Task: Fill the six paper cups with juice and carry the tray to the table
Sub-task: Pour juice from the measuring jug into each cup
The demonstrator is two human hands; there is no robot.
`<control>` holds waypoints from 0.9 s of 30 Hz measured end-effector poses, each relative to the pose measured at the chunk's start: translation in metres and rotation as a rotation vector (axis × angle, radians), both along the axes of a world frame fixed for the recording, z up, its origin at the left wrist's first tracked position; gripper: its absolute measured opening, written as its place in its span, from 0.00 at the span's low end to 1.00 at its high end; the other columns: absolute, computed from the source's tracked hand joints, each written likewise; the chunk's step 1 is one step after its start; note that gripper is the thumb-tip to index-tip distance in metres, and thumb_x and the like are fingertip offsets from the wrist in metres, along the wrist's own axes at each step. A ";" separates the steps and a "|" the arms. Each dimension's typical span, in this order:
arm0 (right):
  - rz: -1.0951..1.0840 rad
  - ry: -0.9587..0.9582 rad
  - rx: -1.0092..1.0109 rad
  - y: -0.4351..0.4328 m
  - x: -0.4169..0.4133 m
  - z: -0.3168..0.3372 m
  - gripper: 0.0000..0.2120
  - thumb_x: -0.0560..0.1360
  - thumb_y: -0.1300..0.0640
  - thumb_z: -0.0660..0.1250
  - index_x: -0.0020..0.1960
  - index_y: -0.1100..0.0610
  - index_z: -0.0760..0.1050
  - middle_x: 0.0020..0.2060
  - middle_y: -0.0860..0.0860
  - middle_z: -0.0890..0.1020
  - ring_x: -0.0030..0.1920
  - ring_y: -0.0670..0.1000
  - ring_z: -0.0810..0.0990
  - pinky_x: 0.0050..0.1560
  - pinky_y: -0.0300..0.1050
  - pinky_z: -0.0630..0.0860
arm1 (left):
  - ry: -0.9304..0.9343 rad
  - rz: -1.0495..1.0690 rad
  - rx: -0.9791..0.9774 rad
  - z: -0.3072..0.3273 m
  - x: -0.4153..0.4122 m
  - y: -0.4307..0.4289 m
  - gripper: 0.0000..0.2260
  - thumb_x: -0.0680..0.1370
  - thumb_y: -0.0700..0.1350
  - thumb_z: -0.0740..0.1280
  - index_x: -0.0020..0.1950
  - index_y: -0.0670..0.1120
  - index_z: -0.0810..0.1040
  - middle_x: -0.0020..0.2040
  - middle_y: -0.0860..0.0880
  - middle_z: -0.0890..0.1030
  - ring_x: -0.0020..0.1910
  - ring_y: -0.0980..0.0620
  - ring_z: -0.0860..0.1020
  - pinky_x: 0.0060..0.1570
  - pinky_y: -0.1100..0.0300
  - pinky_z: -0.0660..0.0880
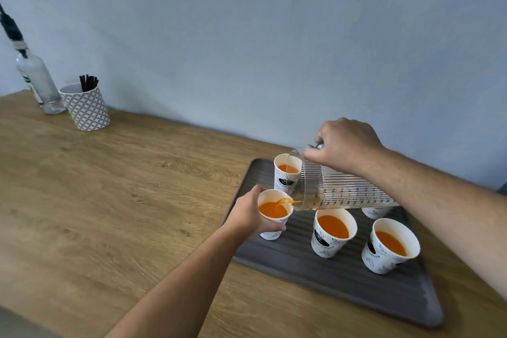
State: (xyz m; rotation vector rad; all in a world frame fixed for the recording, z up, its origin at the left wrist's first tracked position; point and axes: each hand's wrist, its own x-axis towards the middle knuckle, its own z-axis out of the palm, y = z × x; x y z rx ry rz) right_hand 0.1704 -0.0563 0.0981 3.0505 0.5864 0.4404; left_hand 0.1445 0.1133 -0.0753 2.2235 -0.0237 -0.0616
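A dark grey ribbed tray (329, 280) lies on the wooden counter with several white printed paper cups on it. My right hand (343, 145) grips a clear ribbed jug (340, 186), tipped almost flat, and a thin stream of orange juice runs from its spout into the front-left cup (273, 214). My left hand (248, 214) wraps that cup from the left at the tray's left edge. The back-left cup (286, 173), the middle cup (332, 230) and the front-right cup (389, 244) hold orange juice. Another cup (375, 211) is mostly hidden behind the jug.
At the back left of the wooden counter (109, 200) stand a clear glass bottle (38, 82) and a patterned holder (85, 107) with dark sticks. A blue-grey wall runs right behind the counter. The tray's near corner reaches close to the counter's front edge.
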 end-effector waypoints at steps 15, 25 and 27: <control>-0.065 0.049 0.143 -0.013 0.002 -0.004 0.21 0.68 0.48 0.64 0.24 0.56 0.60 0.21 0.49 0.62 0.26 0.52 0.60 0.30 0.43 0.59 | -0.029 0.020 -0.060 -0.003 -0.002 -0.006 0.36 0.59 0.52 0.82 0.62 0.50 0.69 0.56 0.54 0.76 0.53 0.56 0.74 0.45 0.66 0.69; -0.143 0.004 0.258 -0.036 0.018 0.019 0.19 0.68 0.51 0.64 0.25 0.56 0.60 0.23 0.51 0.63 0.27 0.53 0.62 0.31 0.43 0.59 | -0.019 -0.093 -0.136 0.016 0.010 0.008 0.52 0.50 0.62 0.80 0.71 0.54 0.63 0.63 0.53 0.73 0.62 0.55 0.73 0.63 0.54 0.72; -0.166 -0.020 0.274 -0.040 0.024 0.026 0.19 0.68 0.50 0.64 0.25 0.56 0.60 0.23 0.51 0.63 0.27 0.54 0.62 0.30 0.43 0.59 | -0.056 -0.103 -0.129 0.025 0.018 0.007 0.51 0.53 0.58 0.81 0.72 0.52 0.62 0.65 0.51 0.72 0.64 0.54 0.71 0.65 0.55 0.69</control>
